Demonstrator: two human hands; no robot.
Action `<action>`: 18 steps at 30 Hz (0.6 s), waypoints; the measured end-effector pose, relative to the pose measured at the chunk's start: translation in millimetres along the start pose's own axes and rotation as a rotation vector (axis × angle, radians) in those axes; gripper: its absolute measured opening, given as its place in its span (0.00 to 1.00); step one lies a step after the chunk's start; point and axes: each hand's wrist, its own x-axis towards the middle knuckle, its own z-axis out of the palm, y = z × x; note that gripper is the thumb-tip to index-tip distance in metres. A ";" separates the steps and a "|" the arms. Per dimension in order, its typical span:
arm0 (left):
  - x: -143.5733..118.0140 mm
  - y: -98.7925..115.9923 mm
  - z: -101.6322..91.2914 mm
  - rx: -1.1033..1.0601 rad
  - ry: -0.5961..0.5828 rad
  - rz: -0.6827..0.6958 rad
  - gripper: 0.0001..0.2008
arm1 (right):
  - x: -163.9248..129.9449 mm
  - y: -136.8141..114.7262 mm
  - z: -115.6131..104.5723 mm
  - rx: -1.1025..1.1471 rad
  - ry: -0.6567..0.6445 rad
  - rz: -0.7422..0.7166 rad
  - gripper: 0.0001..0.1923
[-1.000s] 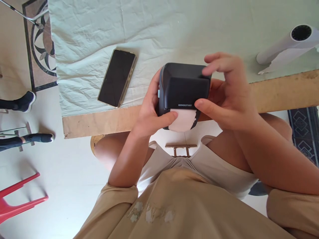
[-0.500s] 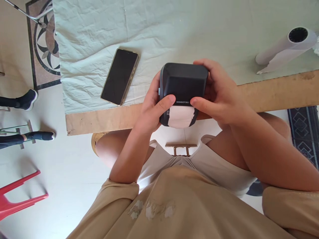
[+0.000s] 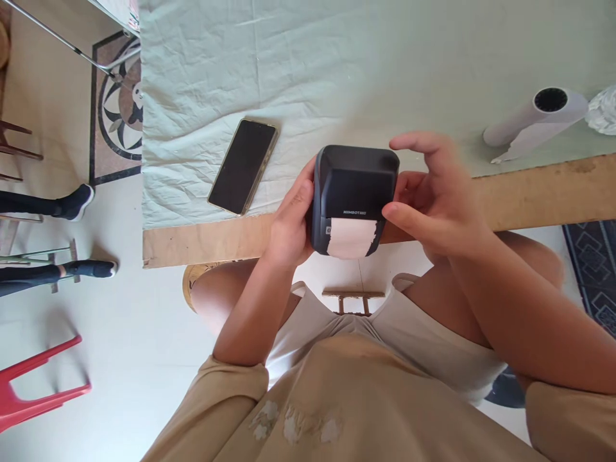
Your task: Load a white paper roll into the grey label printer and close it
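A black label printer (image 3: 359,179) with "NIIMBOT" lettering is held in front of me, over the table's near edge. A strip of pale label paper (image 3: 353,238) with a ragged right edge hangs out of its lower front. My left hand (image 3: 294,221) is closed round the printer's left side, with the thumb along that side. At the right side, my right hand (image 3: 433,192) has its fingers spread and slightly blurred. Its thumb tip is at the printer's right edge; whether it touches I cannot tell. The fingers' far side is partly hidden.
A smartphone (image 3: 244,165) with a dark screen lies on the pale green cloth (image 3: 308,64), left of the printer. At the right lies a white paper roll (image 3: 534,119) beside a white textured object (image 3: 602,110). Another person's feet (image 3: 77,203) and a red stool (image 3: 43,385) are at the left.
My right hand has loosened from the printer, its fingers now spread apart. My left thumb has moved from the printer's front to its side. The view has shifted slightly.
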 end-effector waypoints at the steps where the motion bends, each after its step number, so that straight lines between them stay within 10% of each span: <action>1: -0.5 0.6 -0.1 0.017 -0.002 -0.007 0.27 | -1.1 -1.6 -0.3 -0.012 0.001 -0.026 0.33; 7: -1.9 0.4 -2.0 0.074 0.095 -0.007 0.27 | -2.4 -3.3 -2.7 -0.097 -0.084 -0.093 0.43; 18: 0.0 10.4 9.4 0.050 -0.010 -0.054 0.25 | 10.9 -39.4 10.8 -0.265 0.434 -0.279 0.12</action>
